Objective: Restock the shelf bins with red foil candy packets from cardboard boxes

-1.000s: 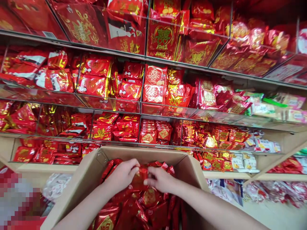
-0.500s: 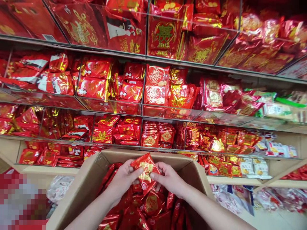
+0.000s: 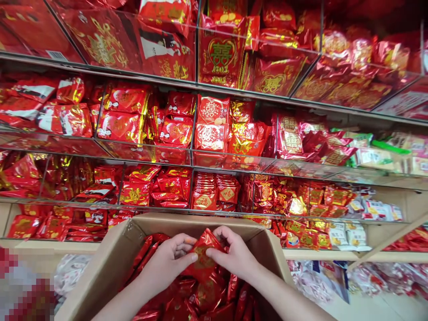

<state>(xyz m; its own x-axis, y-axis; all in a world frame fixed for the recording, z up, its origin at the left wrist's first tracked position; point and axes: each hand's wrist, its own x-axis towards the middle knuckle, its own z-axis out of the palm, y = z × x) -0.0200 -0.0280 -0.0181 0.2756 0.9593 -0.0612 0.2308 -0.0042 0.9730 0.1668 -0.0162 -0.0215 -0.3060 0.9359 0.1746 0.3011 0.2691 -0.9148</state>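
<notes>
Left hand (image 3: 171,257) and right hand (image 3: 233,254) are grasping a red foil packet (image 3: 203,263); grips are pinching opposite sides, apparently steadying it. Cardboard box (image 3: 96,267) is containing similar packets (image 3: 207,295).

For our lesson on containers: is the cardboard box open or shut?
Open: no flap covers the cardboard box, and red packets show inside.

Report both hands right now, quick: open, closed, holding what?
Left hand: closed, gripping one side of a red packet.
Right hand: closed on the same packet's other side, thumb in front.
</notes>
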